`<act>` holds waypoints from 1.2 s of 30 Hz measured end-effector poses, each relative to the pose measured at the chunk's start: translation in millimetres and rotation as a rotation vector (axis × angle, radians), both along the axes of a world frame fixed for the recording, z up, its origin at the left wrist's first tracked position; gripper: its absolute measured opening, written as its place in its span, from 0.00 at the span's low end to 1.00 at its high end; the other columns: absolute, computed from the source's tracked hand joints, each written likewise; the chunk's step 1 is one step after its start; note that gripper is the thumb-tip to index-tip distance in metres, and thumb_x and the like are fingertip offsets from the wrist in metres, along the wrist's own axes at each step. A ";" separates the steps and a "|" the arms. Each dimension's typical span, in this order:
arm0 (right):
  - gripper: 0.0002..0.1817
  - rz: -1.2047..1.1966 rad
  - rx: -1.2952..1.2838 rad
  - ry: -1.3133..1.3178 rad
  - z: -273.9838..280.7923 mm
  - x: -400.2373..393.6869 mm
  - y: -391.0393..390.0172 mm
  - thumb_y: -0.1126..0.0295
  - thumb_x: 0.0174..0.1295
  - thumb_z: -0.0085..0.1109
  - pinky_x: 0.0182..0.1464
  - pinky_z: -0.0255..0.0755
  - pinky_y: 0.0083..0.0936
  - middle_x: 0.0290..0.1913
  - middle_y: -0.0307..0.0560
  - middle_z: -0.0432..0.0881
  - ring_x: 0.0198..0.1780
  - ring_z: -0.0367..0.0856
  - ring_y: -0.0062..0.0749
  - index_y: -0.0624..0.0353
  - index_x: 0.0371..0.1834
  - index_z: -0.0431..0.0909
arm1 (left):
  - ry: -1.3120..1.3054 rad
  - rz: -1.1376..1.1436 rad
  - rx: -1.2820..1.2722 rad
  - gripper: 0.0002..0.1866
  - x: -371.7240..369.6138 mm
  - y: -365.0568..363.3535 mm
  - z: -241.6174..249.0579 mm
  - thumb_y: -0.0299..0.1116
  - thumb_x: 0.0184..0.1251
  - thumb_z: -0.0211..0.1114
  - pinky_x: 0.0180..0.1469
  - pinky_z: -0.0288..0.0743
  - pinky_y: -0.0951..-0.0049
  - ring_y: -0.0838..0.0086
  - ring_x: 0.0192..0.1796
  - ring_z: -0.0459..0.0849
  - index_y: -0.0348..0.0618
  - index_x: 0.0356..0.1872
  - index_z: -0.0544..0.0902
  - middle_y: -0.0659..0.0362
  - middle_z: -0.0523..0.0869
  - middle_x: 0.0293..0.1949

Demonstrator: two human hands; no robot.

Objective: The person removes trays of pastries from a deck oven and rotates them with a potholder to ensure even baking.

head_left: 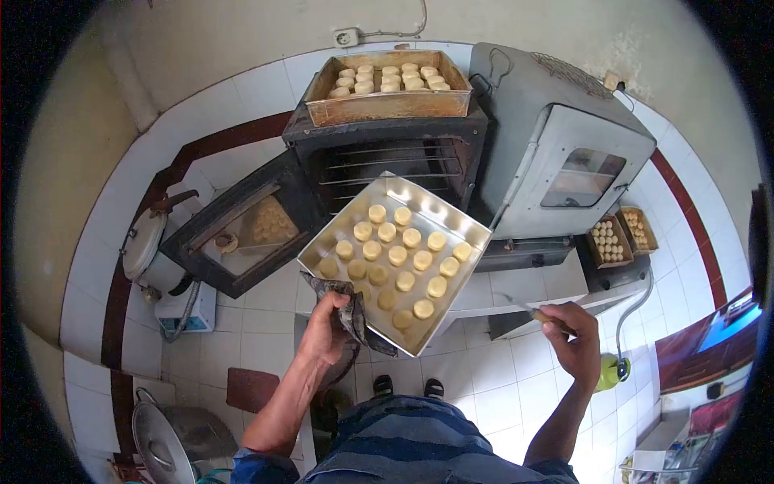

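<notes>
My left hand (324, 331) is closed round a dark, worn cloth (352, 310) and grips the near left corner of a shiny baking pan (445, 211) through it. The pan is tilted before the oven and holds many small round pale cookies (397, 256) in loose rows. My right hand (574, 337) is closed on the handle of a small thin-bladed tool (520, 303), its blade pointing left, apart from the pan. Behind the pan stands the black oven (387, 133), its door (242, 226) swung out to the left and wire racks showing inside.
A worn pan (387, 106) of cookies rests on the oven. At right stands a larger grey oven (556, 145), door closed, with two small cookie pans (609, 260) below it. A pressure cooker (149, 250) is at left, a big pot (173, 440) at lower left.
</notes>
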State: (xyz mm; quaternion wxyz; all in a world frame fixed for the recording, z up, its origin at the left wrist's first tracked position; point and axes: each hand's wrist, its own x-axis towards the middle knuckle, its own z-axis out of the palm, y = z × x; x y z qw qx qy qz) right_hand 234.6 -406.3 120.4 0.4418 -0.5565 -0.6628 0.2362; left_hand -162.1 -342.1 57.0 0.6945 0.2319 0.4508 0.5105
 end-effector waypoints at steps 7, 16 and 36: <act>0.15 0.017 -0.049 -0.068 -29.7 -18.0 8.4 0.77 0.61 0.66 0.39 0.81 0.24 0.42 0.50 0.88 0.37 0.85 0.31 0.61 0.52 0.86 | 0.057 -0.075 0.063 0.31 -12.6 43.0 -5.3 0.47 0.60 0.61 0.56 0.74 0.58 0.67 0.55 0.81 0.45 0.63 0.76 0.59 0.84 0.55; 0.15 -0.016 -0.065 -0.048 -43.4 -49.7 22.8 0.78 0.64 0.64 0.42 0.80 0.24 0.45 0.51 0.86 0.42 0.85 0.32 0.63 0.54 0.84 | 0.061 -0.168 0.108 0.32 -23.8 95.8 -8.1 0.51 0.55 0.63 0.60 0.72 0.56 0.66 0.57 0.81 0.49 0.61 0.79 0.60 0.84 0.56; 0.12 -0.019 0.218 -0.131 -69.9 -97.3 53.0 0.80 0.64 0.62 0.40 0.78 0.27 0.42 0.52 0.85 0.39 0.84 0.37 0.65 0.51 0.84 | 0.208 -0.226 0.053 0.41 -33.8 141.3 -14.2 0.64 0.57 0.63 0.67 0.63 0.55 0.67 0.63 0.75 0.54 0.69 0.74 0.60 0.79 0.64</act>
